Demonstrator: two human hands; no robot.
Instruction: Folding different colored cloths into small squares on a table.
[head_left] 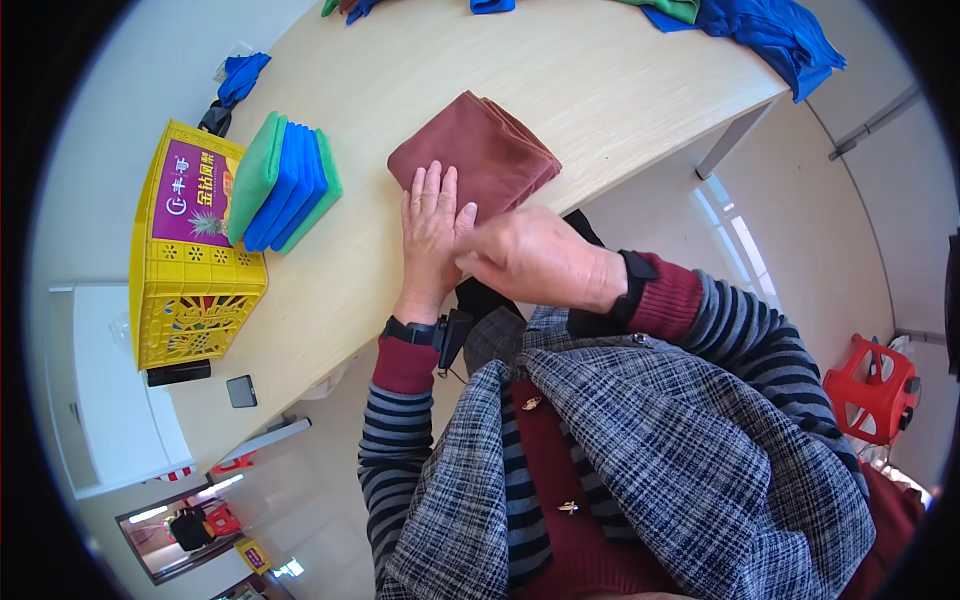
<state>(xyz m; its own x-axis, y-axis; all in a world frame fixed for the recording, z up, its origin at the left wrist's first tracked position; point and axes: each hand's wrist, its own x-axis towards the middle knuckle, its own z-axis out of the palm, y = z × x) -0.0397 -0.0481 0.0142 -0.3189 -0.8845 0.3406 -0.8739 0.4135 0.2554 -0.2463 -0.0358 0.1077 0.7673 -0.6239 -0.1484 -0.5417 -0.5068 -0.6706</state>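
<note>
A pale wooden table [560,70] carries everything. A folded reddish-brown cloth [480,150] lies near its front edge, with the left hand [432,232] flat on the near corner. Beside it to the left sits a stack of folded green and blue cloths [283,183]. A yellow plastic crate [190,250] stands at the left end, and a small dark phone [241,391] lies near it. Loose blue and green cloths [770,30] are heaped along the far edge.

— What is the folded brown cloth [476,153] made of?
— Soft, matt, napped fabric; the stacked green and blue cloths [283,183] likewise.
— And the table [560,70]?
— Smooth, pale wood-look laminate. The yellow crate [192,292] is glossy perforated plastic.
</note>
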